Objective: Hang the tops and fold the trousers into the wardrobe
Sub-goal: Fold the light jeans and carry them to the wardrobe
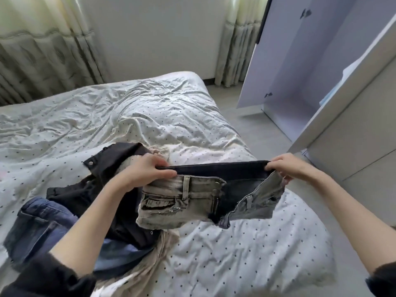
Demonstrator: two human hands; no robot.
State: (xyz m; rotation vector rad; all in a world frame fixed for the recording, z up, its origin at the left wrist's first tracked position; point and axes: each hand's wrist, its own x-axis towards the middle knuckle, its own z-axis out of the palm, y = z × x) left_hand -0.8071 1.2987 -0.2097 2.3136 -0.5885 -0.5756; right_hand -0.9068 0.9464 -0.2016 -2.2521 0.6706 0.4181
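Head view: left hand [147, 171] and right hand [287, 168] each grip an end of the grey jeans [192, 202], stretched crosswise above the bed's [257, 243] near right corner; wardrobe [300, 82] lies right.

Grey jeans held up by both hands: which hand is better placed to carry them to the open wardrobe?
Right hand: it grips the grey jeans on the wardrobe side. The left hand is over the clothes pile.

Clothes [90, 202] on bed [120, 116], wardrobe [321, 67] right
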